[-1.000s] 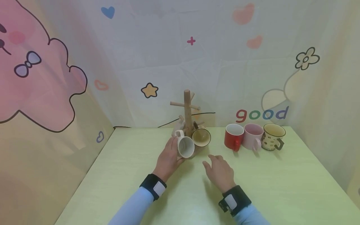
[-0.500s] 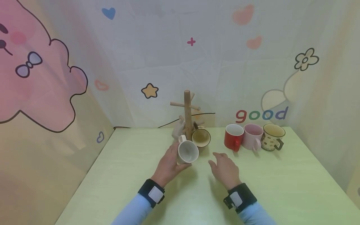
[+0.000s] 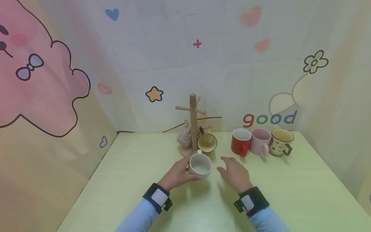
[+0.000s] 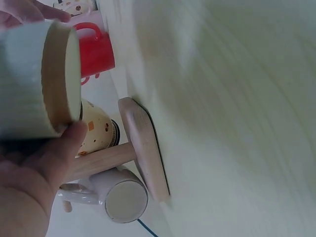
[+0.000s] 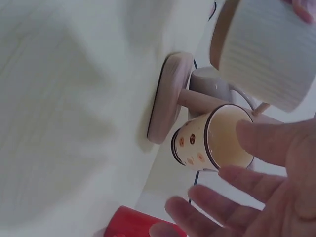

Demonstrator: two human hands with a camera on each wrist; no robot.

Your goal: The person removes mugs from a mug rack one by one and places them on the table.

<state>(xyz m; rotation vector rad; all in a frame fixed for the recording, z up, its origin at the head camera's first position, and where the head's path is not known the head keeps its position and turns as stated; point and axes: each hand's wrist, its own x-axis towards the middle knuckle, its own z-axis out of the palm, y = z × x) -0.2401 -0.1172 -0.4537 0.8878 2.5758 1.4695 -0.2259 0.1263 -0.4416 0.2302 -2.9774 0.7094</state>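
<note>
My left hand (image 3: 177,173) grips a white mug (image 3: 200,166) by its left side, thumb in front. The mug's mouth faces up toward me and its handle points away. In the left wrist view its ribbed side and brown base band (image 4: 55,74) show, raised off the table. My right hand (image 3: 236,174) hovers just right of the mug, fingers spread and holding nothing. Behind the mug stands a wooden mug tree (image 3: 193,119). A cream spotted mug (image 3: 207,142) hangs on its right, and a greyish-white mug (image 3: 184,138) hangs on its left.
At the back right a red mug (image 3: 240,143), a pink mug (image 3: 259,143) and a cream spotted mug with a dark handle (image 3: 279,145) stand upright in a row on the pale green table (image 3: 130,167). A printed cloth (image 3: 162,58) hangs behind.
The left hand has brought the white mug away from the mug tree, toward me and rightward, turning its mouth more upward. The right hand has shifted slightly right.
</note>
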